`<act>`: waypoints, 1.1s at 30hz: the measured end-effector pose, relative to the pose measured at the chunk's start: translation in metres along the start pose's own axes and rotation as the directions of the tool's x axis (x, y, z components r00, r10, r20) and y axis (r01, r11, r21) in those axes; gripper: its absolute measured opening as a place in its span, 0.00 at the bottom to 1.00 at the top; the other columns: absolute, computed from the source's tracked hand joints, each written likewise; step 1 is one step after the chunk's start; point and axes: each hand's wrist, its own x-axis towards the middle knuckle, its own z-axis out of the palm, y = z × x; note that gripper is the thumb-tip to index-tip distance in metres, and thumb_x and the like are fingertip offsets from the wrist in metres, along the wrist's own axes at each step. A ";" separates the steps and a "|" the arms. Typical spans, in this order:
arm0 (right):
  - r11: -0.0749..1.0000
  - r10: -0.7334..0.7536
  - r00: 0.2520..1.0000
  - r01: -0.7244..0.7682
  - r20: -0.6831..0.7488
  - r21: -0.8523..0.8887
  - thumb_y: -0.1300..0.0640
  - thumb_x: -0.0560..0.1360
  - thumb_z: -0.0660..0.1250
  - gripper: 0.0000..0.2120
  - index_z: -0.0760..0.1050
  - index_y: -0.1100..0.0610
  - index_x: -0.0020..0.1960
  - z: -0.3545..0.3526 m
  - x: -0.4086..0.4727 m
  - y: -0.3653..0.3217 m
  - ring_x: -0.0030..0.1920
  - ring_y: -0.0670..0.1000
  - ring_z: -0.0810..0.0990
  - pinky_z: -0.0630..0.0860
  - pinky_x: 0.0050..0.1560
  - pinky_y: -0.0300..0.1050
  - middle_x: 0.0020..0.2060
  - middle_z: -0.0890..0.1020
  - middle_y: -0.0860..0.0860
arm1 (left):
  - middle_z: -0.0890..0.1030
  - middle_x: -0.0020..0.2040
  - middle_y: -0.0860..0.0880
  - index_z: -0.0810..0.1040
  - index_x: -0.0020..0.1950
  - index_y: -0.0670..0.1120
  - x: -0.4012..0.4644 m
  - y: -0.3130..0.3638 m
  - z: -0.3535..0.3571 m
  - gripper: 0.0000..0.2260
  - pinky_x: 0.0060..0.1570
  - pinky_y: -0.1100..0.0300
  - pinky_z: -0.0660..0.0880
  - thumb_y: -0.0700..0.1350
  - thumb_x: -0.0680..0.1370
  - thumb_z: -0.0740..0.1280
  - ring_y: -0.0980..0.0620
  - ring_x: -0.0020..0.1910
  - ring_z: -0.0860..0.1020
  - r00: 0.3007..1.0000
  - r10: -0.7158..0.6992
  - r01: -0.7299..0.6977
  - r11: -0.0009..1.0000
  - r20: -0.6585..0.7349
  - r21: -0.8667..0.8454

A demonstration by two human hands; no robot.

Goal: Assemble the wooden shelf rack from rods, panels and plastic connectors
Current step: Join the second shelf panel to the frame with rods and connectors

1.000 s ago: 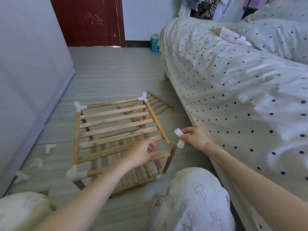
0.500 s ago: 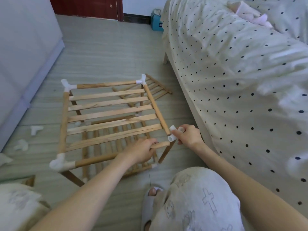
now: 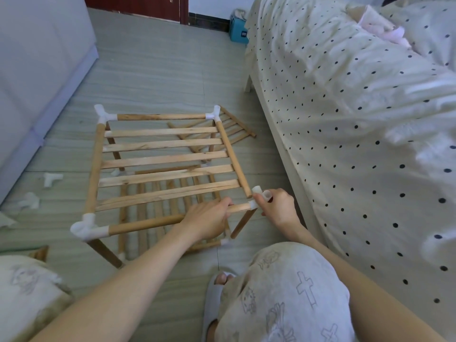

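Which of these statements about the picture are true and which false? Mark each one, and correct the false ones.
1. The left hand grips the near rod of the rack. True.
2. The right hand holds a white connector at the rack's near right corner. True.
3. All four top corners already have their connectors fully seated. False: three are in place; the fourth is still in the hand at its corner.
4. The spare connectors lie on the bed. False: they lie on the floor, left of the rack.
5. Another slatted panel lies on the floor beyond the rack. True.
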 end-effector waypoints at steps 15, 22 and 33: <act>0.976 0.005 0.998 -0.019 0.061 0.218 0.41 0.80 0.48 0.27 0.73 0.58 0.36 0.003 -0.011 -0.014 0.40 0.52 0.80 0.77 0.41 0.41 0.43 0.80 0.60 | 0.78 0.59 0.56 0.68 0.66 0.57 0.006 0.000 0.002 0.17 0.51 0.55 0.73 0.60 0.79 0.56 0.52 0.57 0.76 0.995 -0.012 0.011 1.000 -0.098 -0.012; 0.735 0.180 0.918 -0.365 0.354 0.572 0.45 0.82 0.43 0.28 0.76 0.61 0.58 0.005 0.000 0.001 0.43 0.52 0.80 0.79 0.40 0.38 0.45 0.81 0.57 | 0.79 0.52 0.53 0.68 0.63 0.56 0.004 -0.001 0.000 0.12 0.45 0.53 0.75 0.54 0.82 0.52 0.51 0.48 0.77 0.994 0.035 -0.029 0.998 -0.106 0.051; 0.503 0.181 0.872 -0.480 0.455 0.719 0.47 0.81 0.51 0.26 0.82 0.60 0.41 0.037 -0.022 0.000 0.39 0.56 0.84 0.80 0.38 0.39 0.38 0.85 0.57 | 0.74 0.48 0.59 0.68 0.62 0.59 -0.027 -0.035 -0.015 0.11 0.39 0.58 0.67 0.55 0.82 0.52 0.54 0.44 0.73 0.998 0.064 -0.064 0.994 0.003 0.087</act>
